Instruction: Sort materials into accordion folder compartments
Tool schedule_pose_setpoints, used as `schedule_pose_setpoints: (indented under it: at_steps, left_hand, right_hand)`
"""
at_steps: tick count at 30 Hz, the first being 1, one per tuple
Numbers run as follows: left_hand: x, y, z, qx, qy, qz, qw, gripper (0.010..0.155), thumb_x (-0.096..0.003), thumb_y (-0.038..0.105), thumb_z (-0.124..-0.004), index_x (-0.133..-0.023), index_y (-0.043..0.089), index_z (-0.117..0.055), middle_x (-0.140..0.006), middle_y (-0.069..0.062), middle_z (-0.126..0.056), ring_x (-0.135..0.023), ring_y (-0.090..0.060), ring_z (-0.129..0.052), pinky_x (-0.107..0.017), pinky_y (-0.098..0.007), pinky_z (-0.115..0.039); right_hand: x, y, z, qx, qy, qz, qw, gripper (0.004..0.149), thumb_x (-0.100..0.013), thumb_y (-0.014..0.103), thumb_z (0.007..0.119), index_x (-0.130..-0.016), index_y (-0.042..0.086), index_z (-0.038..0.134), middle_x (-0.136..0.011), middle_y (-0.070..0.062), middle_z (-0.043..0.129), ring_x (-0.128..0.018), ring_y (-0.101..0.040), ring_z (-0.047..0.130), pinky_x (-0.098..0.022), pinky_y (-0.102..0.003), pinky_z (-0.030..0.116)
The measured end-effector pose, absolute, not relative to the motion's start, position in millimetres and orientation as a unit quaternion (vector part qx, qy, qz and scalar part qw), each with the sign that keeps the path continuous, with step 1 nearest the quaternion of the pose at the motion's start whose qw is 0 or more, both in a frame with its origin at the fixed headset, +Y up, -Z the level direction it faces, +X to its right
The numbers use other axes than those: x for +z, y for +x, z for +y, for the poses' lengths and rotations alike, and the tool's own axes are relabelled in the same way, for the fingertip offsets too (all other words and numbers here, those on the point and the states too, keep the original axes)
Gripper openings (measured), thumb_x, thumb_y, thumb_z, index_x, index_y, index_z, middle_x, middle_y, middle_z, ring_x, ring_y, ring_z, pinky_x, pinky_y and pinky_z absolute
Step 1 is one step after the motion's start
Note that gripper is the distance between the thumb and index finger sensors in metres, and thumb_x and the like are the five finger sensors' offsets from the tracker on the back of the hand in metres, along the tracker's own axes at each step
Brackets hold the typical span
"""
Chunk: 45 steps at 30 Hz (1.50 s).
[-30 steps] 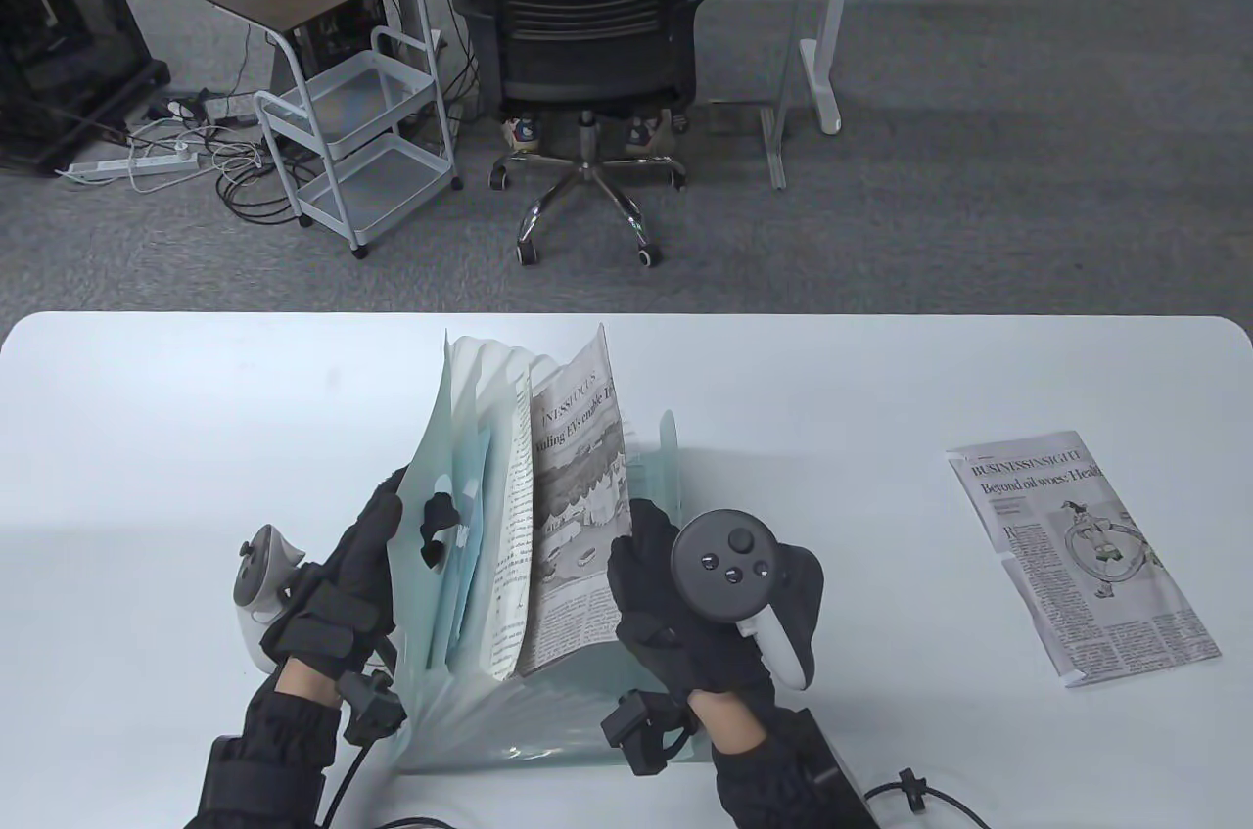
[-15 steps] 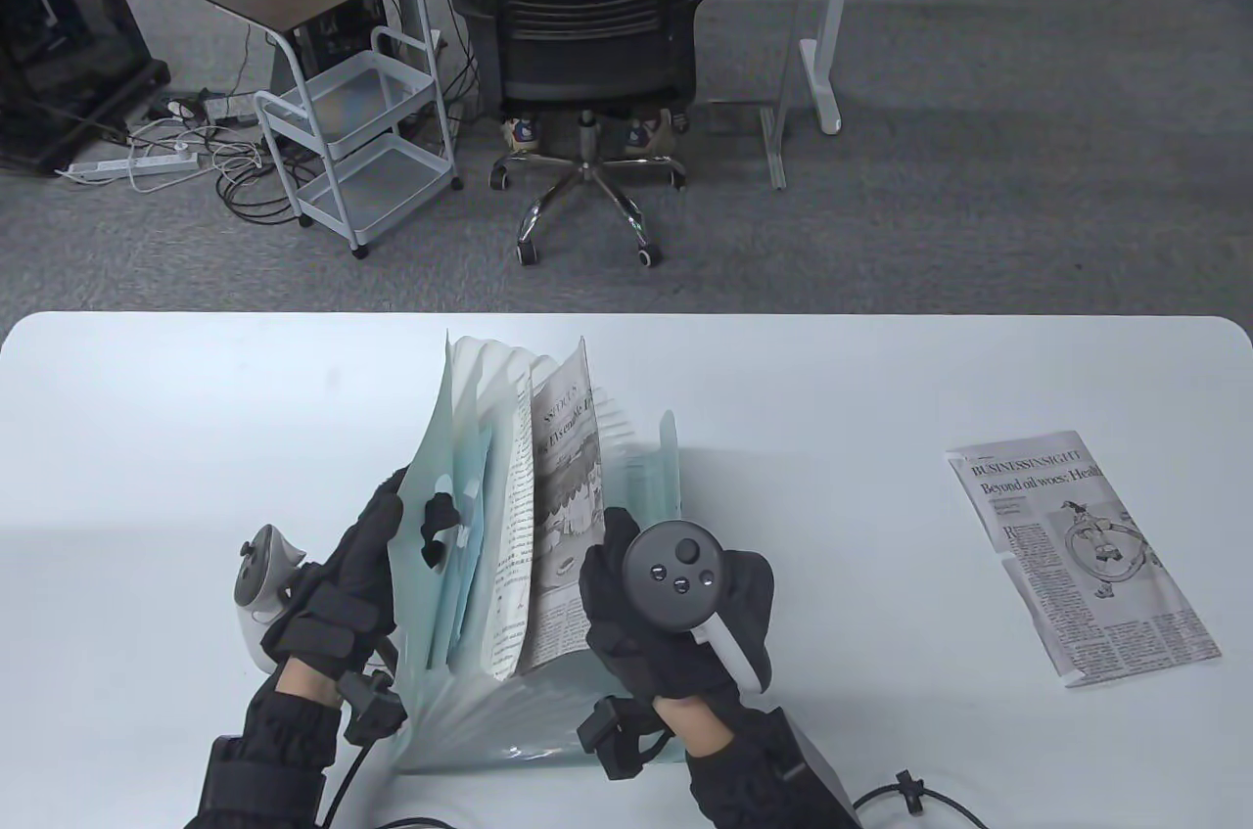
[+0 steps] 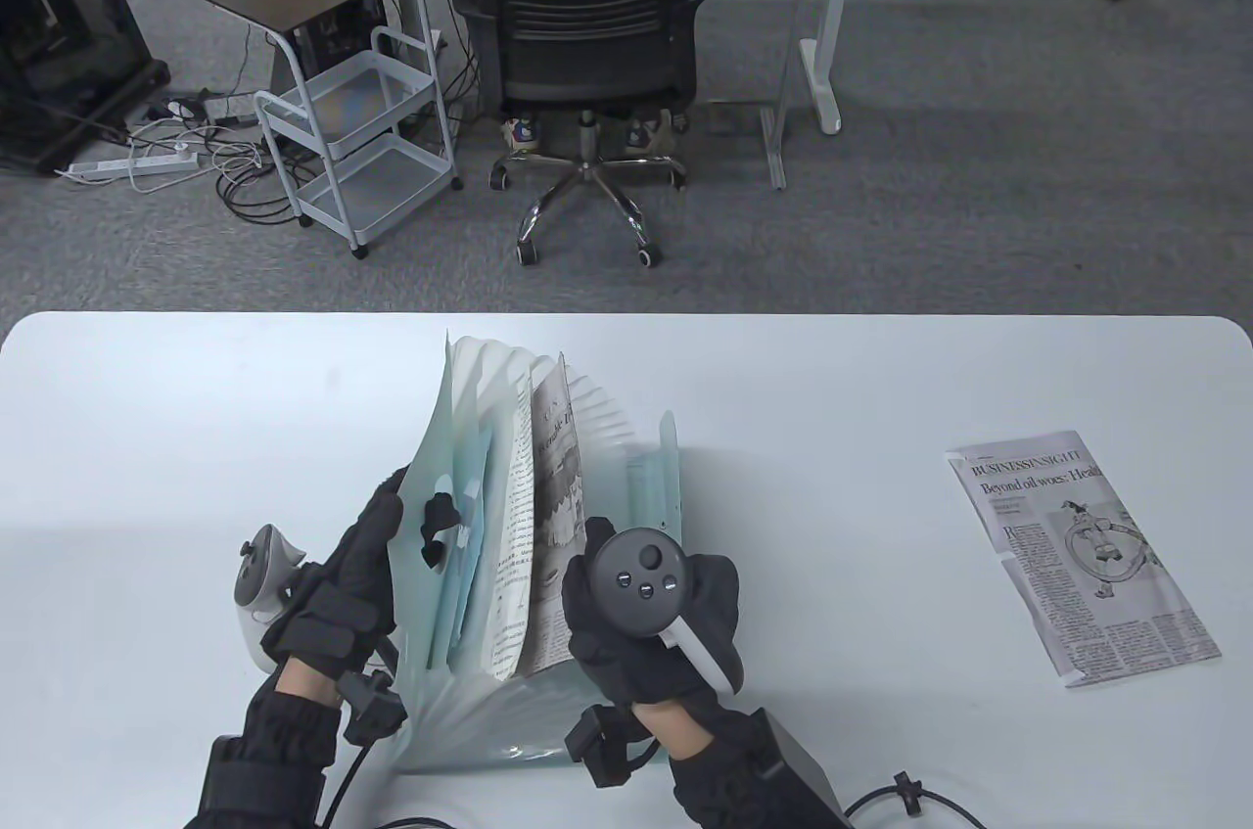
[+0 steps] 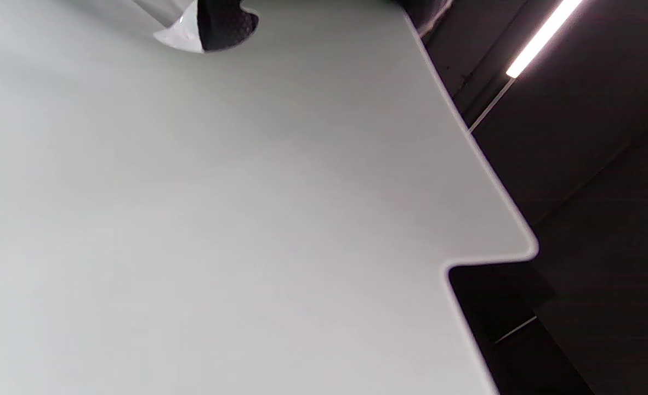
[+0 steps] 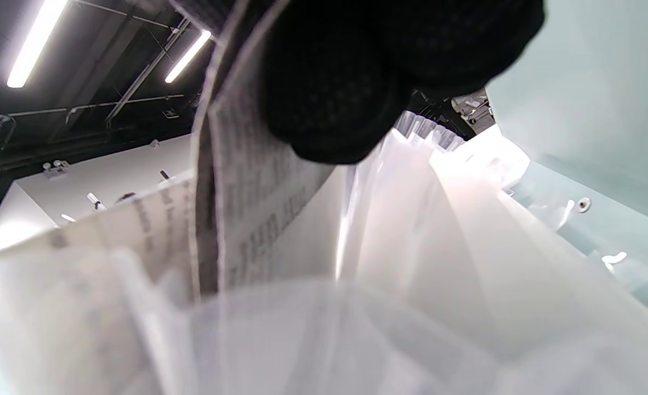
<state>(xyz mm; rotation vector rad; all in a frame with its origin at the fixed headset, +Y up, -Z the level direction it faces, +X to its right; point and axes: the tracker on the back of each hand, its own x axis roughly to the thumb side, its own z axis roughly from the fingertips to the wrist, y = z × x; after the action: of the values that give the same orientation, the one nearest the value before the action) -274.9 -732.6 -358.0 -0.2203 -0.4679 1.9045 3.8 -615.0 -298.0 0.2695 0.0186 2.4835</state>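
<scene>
A pale teal accordion folder (image 3: pixel 460 437) stands fanned open at the table's middle. My left hand (image 3: pixel 406 521) grips its left cover, thumb outside and fingers showing dark through the plastic. A folded newspaper sheet (image 3: pixel 550 477) stands in a middle compartment, next to another printed sheet (image 3: pixel 511 565). My right hand (image 3: pixel 587 579) holds the sheet's near edge. In the right wrist view my gloved fingers (image 5: pixel 329 88) pinch the newspaper (image 5: pixel 247 208) above the white dividers (image 5: pixel 444 230). The left wrist view shows one fingertip (image 4: pixel 226 22) and bare table.
A second newspaper sheet (image 3: pixel 1082 555) lies flat on the white table (image 3: pixel 196 437) at the right. An office chair (image 3: pixel 587 36) and a white cart (image 3: pixel 357 144) stand on the floor beyond the far edge.
My right hand has moved left with the newspaper sheet, swinging it more upright against the left dividers. More dividers show on its right. The left hand has not moved.
</scene>
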Motion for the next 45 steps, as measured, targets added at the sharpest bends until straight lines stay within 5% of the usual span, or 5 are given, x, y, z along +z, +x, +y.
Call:
schedule_pose_setpoints:
  at_steps: [45]
  left_hand:
    - [-358,-273,-733,0.805,-0.096,-0.198,0.550,0.070,-0.0753,0.046,-0.053,-0.124,0.006,-0.022,-0.115,-0.023,-0.053,-0.116,-0.055,-0.013,-0.072,-0.070,-0.017]
  right_hand:
    - [-311,-19,-617,0.952,0.080,-0.004,0.296,0.049,-0.065,0.014,0.054,-0.105,-0.013,0.050,-0.073,-0.023,0.085,-0.031,-0.006,0.094,-0.030,-0.031,0.085]
